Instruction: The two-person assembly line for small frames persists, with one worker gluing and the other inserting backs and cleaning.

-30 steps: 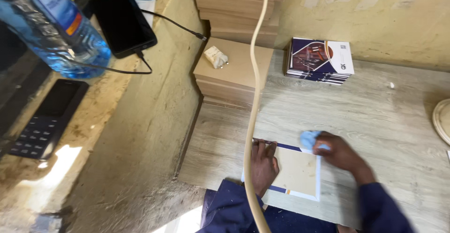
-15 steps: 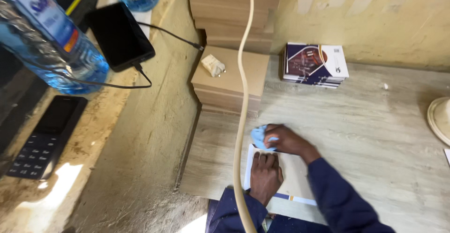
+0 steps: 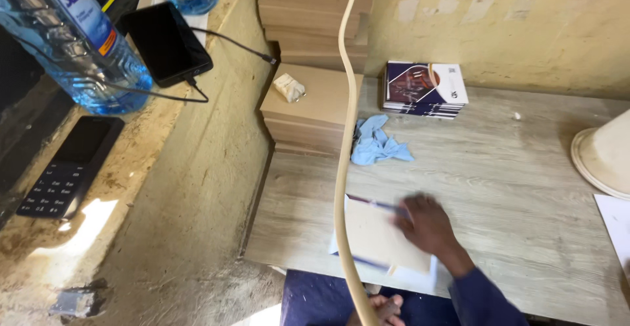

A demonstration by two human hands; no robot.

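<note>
My right hand lies blurred on the upper right corner of a tan cardboard board. The board rests askew on a white sheet with blue edges at the near edge of the wooden table. Whether the fingers grip the board is unclear. My left hand is low by my lap, below the table edge and partly behind a beige hose. A crumpled blue cloth lies loose on the table, beyond the board and apart from both hands.
Brown boards are stacked at the table's far left, topped by a crumpled paper wad. Printed booklets lie by the wall. A white cone-shaped object and a paper are at right. The left ledge holds a water bottle, smartphone and keypad phone.
My right hand let go of the blue cloth, which now lies farther back, and came back onto the board. My left hand left the board and dropped below the table edge.
</note>
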